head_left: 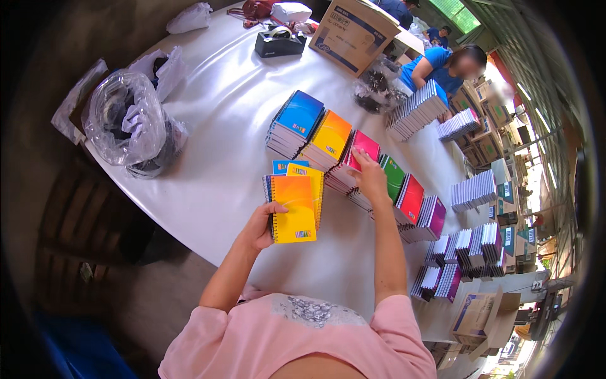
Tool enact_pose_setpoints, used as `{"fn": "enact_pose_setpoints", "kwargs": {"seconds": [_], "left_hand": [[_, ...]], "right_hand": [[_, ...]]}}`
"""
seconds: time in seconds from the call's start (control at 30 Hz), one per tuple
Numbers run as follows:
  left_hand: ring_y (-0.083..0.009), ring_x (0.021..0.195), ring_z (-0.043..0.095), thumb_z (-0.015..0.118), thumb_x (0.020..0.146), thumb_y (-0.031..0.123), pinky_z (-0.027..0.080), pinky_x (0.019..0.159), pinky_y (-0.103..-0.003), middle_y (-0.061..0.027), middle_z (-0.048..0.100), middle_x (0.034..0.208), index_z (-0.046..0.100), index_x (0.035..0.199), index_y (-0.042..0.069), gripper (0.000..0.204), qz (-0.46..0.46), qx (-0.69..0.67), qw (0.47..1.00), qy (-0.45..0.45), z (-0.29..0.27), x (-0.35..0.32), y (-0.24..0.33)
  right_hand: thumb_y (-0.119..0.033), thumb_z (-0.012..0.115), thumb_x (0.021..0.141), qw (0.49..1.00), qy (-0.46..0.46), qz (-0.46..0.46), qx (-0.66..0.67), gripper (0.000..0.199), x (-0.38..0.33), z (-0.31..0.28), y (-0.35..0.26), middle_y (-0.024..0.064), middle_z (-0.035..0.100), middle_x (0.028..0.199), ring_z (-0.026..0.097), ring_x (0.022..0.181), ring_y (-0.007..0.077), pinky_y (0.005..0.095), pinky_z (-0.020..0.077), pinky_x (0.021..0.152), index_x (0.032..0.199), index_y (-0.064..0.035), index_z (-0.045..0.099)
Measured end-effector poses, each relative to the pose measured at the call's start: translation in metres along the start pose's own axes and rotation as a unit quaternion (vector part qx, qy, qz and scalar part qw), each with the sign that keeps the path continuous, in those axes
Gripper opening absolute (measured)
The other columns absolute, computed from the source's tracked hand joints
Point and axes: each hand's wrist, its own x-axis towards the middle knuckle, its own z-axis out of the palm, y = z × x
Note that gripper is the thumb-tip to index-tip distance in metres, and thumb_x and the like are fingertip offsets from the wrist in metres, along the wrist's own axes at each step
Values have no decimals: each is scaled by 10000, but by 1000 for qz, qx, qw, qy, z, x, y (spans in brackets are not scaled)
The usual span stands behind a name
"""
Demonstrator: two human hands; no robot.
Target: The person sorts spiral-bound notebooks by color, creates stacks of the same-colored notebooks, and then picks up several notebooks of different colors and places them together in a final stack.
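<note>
My left hand point(259, 226) is closed on the near edge of a yellow-orange spiral notebook point(294, 211), its thumb on the cover. Behind it, a yellow notebook point(317, 189) and a blue notebook point(291, 165) peek out, fanned; whether the hand also grips these is hidden. My right hand point(370, 175) reaches onto a stack of pink notebooks point(361, 143), fingers stretched over the top cover. Flanking that stack in a row are blue point(303, 112), orange point(334, 131), green point(392, 177), red point(412, 197) and purple point(435, 216) notebook stacks.
A clear plastic bag point(120, 117) hangs at the table's left edge. Farther back are a tape dispenser point(280, 43) and a cardboard box point(352, 35). More notebook stacks point(473, 189) fill the right side. A person in blue point(429, 68) works across the table.
</note>
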Motion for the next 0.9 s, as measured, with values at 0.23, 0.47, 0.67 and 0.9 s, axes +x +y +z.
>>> {"fn": "enact_pose_setpoints", "kwargs": {"seconds": [0.23,0.47,0.67,0.9], "left_hand": [[-294,987,587,514,793,106,471,874,-400,-167,564,1130,414,1206,-32,447,-11,0,1000,-16,15,4,-6],[-253,998,585,555,833,190,485,856,-391,-147,554,1140,424,1214,11,441,56,-14,998,-18,33,11,-20],[-253,960,596,563,730,58,495,852,-397,-154,566,1072,434,1169,-14,464,0,79,997,-4,17,24,-45],[-265,941,595,498,660,27,495,844,-397,-152,570,1038,452,1116,-37,463,-26,31,999,-15,12,31,-73]], "right_hand": [[-233,633,771,990,-15,104,95,488,3,-50,-4,179,544,1155,579,961,329,400,467,794,1235,-168,496],[-211,592,772,960,214,-143,-106,407,-80,-70,-94,60,568,1158,575,999,228,391,450,783,1169,-128,554],[-341,745,614,978,-55,-169,112,634,-108,-71,-76,96,497,1249,460,1161,272,458,359,910,1179,-132,546],[-302,806,539,969,-52,202,-130,930,-81,-77,47,140,220,1440,279,1302,300,576,225,1015,1343,-178,355]]}}
